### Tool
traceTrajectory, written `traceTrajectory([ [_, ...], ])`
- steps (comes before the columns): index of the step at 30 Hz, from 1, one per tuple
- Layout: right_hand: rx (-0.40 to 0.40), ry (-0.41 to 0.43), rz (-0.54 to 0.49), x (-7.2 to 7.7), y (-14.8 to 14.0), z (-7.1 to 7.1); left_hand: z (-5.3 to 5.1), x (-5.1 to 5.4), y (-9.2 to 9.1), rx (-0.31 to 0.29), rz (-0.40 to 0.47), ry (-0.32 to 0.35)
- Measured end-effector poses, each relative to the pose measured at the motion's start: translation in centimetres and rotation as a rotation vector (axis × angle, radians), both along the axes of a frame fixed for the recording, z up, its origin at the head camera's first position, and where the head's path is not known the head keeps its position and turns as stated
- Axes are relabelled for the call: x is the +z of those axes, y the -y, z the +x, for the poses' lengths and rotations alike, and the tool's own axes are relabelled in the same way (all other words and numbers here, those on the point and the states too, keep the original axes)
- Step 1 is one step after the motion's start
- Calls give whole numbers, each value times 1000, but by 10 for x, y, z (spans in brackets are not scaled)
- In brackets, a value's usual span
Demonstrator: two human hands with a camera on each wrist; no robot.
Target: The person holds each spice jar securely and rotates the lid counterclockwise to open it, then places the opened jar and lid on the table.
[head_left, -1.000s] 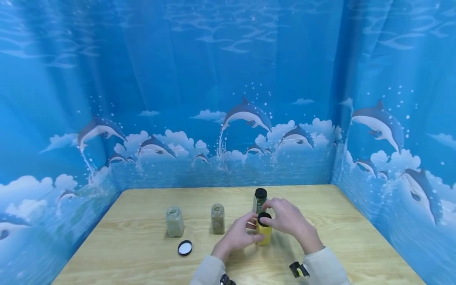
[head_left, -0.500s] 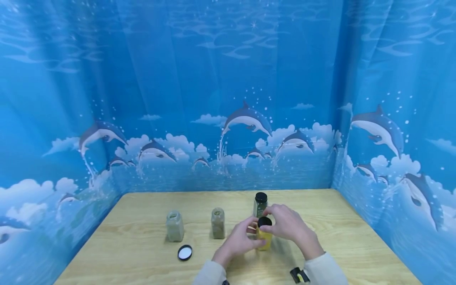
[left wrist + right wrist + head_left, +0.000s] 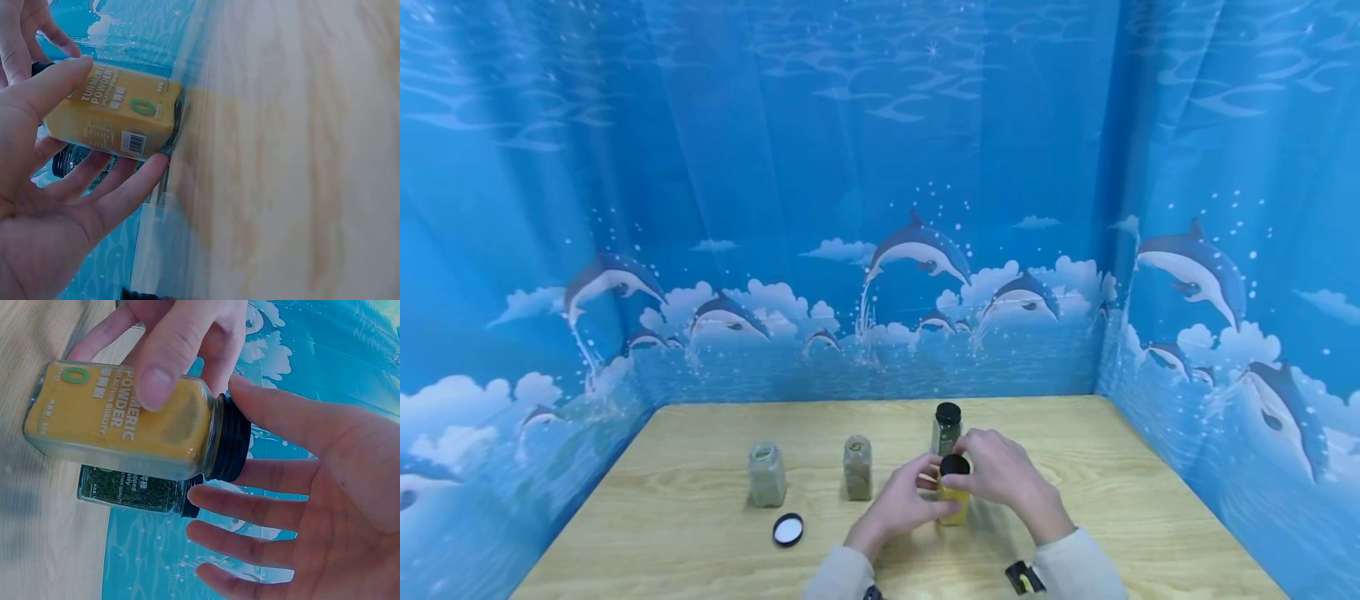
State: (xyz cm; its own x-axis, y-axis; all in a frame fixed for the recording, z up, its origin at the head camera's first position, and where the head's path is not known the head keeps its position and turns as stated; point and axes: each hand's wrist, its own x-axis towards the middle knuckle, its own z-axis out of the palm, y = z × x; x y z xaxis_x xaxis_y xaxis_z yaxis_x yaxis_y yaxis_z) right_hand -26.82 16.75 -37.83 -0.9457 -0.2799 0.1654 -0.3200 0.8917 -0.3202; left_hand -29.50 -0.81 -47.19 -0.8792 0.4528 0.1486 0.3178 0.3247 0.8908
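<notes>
A jar of turmeric powder (image 3: 953, 510), square and glass with yellow contents, stands upright on the table. My left hand (image 3: 901, 502) holds its body, the thumb across the label side and fingers on the opposite side in the left wrist view. At the top, my right hand (image 3: 1006, 473) pinches the black lid (image 3: 232, 440) between thumb and forefinger, its other fingers spread out. The lid sits on the jar's neck. Just behind stands a jar of chopped parsley (image 3: 128, 487) with a black cap, partly hidden by the hands in the head view.
To the left stand two jars without black lids, a pale greyish jar (image 3: 767, 479) and a brownish jar (image 3: 857, 471). A loose black lid (image 3: 787, 530) lies near them, white inside up. A dolphin-print curtain (image 3: 880, 250) surrounds the wooden table (image 3: 700, 467).
The head view has tilted slightly, shifting everything lower in the picture. Both hands stay at the turmeric jar, with the right fingers shifting a little around the lid.
</notes>
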Motion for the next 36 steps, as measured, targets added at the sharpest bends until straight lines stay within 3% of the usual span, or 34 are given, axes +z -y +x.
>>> traceTrajectory([
  [15, -25, -19, 26, 1, 2, 1, 1, 6, -2, 6, 82, 39],
  [26, -36, -67, 77, 0, 2, 3, 7, 6, -3, 37, 168, 178],
  [36, 9, -93, 60, -1, 5, 3, 5, 3, -2, 33, 157, 170],
])
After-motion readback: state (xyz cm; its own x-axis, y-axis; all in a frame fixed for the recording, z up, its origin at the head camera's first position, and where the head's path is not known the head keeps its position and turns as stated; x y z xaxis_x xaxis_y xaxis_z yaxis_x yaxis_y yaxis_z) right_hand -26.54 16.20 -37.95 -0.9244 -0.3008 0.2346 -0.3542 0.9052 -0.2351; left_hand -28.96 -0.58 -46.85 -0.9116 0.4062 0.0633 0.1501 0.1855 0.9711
